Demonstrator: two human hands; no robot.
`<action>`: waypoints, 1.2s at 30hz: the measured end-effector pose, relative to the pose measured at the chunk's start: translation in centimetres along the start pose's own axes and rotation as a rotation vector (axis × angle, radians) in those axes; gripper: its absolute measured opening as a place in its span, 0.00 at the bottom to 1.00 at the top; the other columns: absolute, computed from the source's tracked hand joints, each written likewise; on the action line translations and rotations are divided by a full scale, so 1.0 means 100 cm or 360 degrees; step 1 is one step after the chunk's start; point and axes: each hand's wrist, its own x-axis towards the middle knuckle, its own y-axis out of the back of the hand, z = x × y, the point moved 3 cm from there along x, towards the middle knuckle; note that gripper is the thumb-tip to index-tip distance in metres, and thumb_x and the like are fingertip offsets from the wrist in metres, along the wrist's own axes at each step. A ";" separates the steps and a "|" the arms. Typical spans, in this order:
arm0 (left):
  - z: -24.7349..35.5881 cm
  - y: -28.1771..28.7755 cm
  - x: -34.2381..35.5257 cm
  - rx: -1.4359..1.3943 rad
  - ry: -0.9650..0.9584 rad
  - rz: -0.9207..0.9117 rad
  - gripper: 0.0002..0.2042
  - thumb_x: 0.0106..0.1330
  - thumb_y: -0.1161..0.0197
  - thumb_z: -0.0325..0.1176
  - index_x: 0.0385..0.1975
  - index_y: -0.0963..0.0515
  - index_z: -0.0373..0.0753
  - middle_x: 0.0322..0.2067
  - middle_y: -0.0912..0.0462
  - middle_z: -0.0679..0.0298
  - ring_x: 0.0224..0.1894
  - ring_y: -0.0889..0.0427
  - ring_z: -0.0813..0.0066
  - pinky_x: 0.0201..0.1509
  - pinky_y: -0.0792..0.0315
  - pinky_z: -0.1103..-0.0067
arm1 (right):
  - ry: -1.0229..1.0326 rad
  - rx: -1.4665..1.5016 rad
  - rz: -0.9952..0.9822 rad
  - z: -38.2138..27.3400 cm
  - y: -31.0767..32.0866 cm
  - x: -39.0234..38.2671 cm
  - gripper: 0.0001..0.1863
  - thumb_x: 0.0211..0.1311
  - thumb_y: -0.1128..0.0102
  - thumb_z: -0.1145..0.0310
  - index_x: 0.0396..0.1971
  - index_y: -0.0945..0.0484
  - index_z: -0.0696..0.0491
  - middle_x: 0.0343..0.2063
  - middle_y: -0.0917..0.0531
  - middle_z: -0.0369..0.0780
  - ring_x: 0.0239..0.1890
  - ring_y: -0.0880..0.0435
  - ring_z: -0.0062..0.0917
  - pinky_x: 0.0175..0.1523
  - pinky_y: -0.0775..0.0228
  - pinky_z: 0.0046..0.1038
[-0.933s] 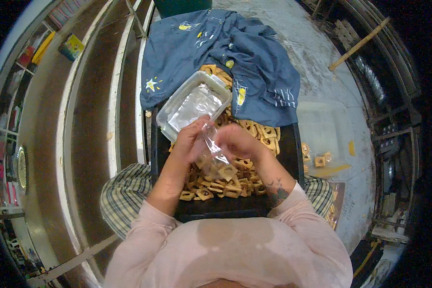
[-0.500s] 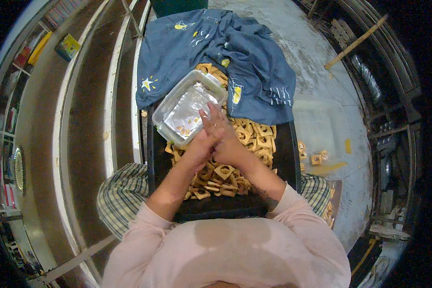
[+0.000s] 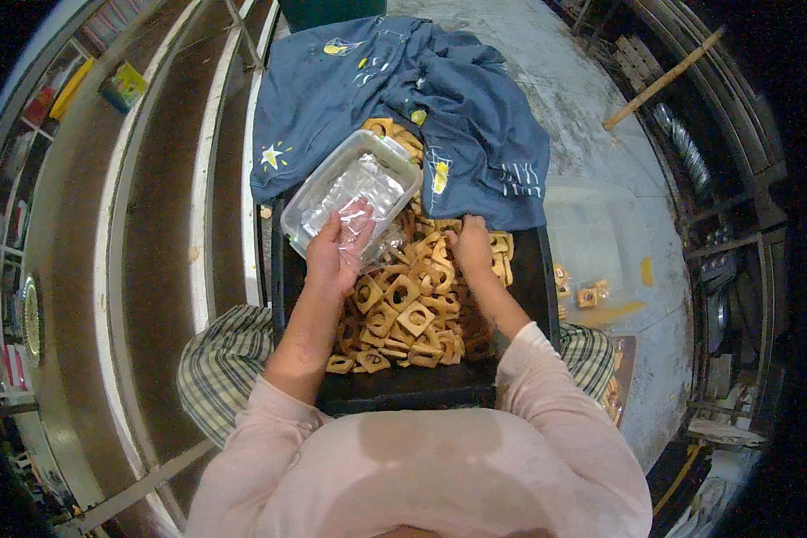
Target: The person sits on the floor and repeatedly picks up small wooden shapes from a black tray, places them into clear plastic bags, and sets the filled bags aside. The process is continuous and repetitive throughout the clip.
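Biscuits (image 3: 415,318): lying heaped in the black tray (image 3: 412,394), apparently for easy reach; supporting clear plastic (image 3: 384,252) with the left hand (image 3: 342,247), fingers loosely spread; curling the right hand (image 3: 473,242) by the heap, grip indiscernible.

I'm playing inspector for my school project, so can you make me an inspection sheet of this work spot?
Surface: black tray, against the person's front.
Job's things: square biscuits with holes, heaped; clear box holding shiny film.
Clutter: blue cloth over the tray's far part.
Hands: left hand open, clear plastic across it; right hand at the biscuits, fingertips partly hidden.
Cables: nothing seen.
Surroundings: translucent bin and wrapped pieces, right.
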 end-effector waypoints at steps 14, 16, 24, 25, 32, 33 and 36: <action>-0.002 0.001 0.006 -0.0041 0.0062 0.0070 0.18 0.67 0.64 0.33 0.50 0.41 0.27 0.50 0.35 0.50 0.53 0.34 0.59 0.57 0.37 0.68 | -0.0255 0.0708 -0.0643 0.028 -0.001 0.003 0.13 0.46 0.39 0.70 0.35 0.23 0.54 0.23 0.21 0.41 0.19 0.22 0.24 0.28 0.31 0.27; -0.004 -0.001 0.004 -0.0057 0.0094 0.0046 0.18 0.67 0.64 0.33 0.51 0.42 0.27 0.51 0.35 0.50 0.53 0.34 0.59 0.57 0.37 0.68 | -0.0238 0.0541 -0.0683 0.032 -0.012 -0.002 0.12 0.45 0.39 0.69 0.33 0.22 0.54 0.23 0.21 0.43 0.19 0.23 0.27 0.29 0.31 0.29; -0.008 0.005 0.007 -0.0169 0.0094 0.0009 0.20 0.66 0.62 0.34 0.52 0.44 0.26 0.54 0.39 0.49 0.57 0.39 0.59 0.60 0.41 0.68 | -0.0165 -0.0032 -0.0666 0.029 -0.023 -0.015 0.14 0.42 0.36 0.63 0.26 0.26 0.56 0.23 0.23 0.46 0.29 0.24 0.39 0.33 0.35 0.36; -0.008 0.006 0.008 -0.0233 0.0097 0.0004 0.20 0.66 0.62 0.34 0.52 0.44 0.26 0.53 0.39 0.49 0.57 0.39 0.59 0.59 0.41 0.68 | -0.0166 -0.0082 -0.0666 0.028 -0.023 -0.016 0.14 0.42 0.36 0.64 0.26 0.27 0.56 0.24 0.23 0.46 0.29 0.24 0.39 0.34 0.34 0.36; -0.004 0.004 0.006 -0.0350 -0.0107 0.0005 0.21 0.65 0.60 0.44 0.56 0.45 0.43 0.54 0.40 0.52 0.56 0.39 0.59 0.58 0.40 0.68 | 0.0134 -0.0097 -0.0576 0.013 -0.028 -0.040 0.17 0.39 0.35 0.68 0.28 0.30 0.59 0.25 0.23 0.48 0.33 0.25 0.42 0.36 0.35 0.36; -0.004 0.003 0.006 -0.0340 -0.0128 -0.0029 0.22 0.64 0.61 0.46 0.56 0.45 0.46 0.55 0.40 0.52 0.56 0.38 0.59 0.58 0.39 0.68 | 0.0207 -0.0155 -0.0557 0.010 -0.028 -0.043 0.17 0.39 0.34 0.68 0.28 0.30 0.59 0.25 0.23 0.48 0.33 0.25 0.42 0.37 0.35 0.35; -0.002 -0.001 0.004 -0.0291 -0.0183 -0.0102 0.24 0.62 0.61 0.51 0.58 0.47 0.53 0.55 0.40 0.52 0.56 0.39 0.60 0.58 0.39 0.68 | 0.0061 0.0080 -0.0686 0.007 -0.021 -0.044 0.17 0.38 0.34 0.71 0.27 0.32 0.59 0.25 0.24 0.47 0.32 0.25 0.42 0.37 0.35 0.34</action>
